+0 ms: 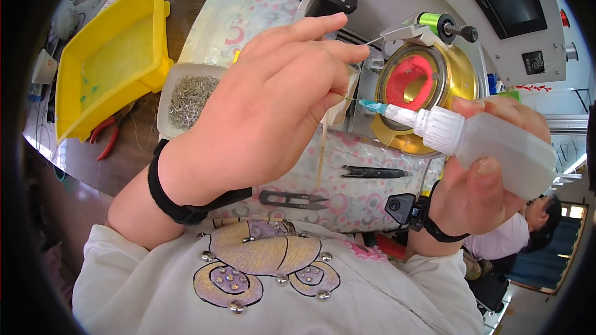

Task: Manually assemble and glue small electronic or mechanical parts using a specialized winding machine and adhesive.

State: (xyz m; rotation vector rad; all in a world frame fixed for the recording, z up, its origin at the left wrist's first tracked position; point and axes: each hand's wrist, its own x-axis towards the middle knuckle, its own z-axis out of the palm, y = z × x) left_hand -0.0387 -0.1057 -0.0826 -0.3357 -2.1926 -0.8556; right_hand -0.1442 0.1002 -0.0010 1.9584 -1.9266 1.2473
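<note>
My right hand (478, 195) is wrapped around a translucent white squeeze bottle (512, 152), held nearly level. The bottle's white cap narrows to a light-blue nozzle tip (371, 106) pointing left. Just left of that tip, the thumb and a finger of my left hand (279, 96) are pinched together. A very thin strand seems to come from the pinch, but what it belongs to is hidden. Other fingers of the left hand stretch toward a machine with a gold ring-shaped head (456, 77) and a pink-red insert (410, 80), behind the nozzle.
A white tub (164, 115) of small wire pieces stands left of my left wrist. Farther left are a yellow tray (158, 31) and red-handled pliers (107, 138). Thread snips (292, 200) and a black tool (375, 172) lie on the patterned cover. Another person (503, 239) sits at right.
</note>
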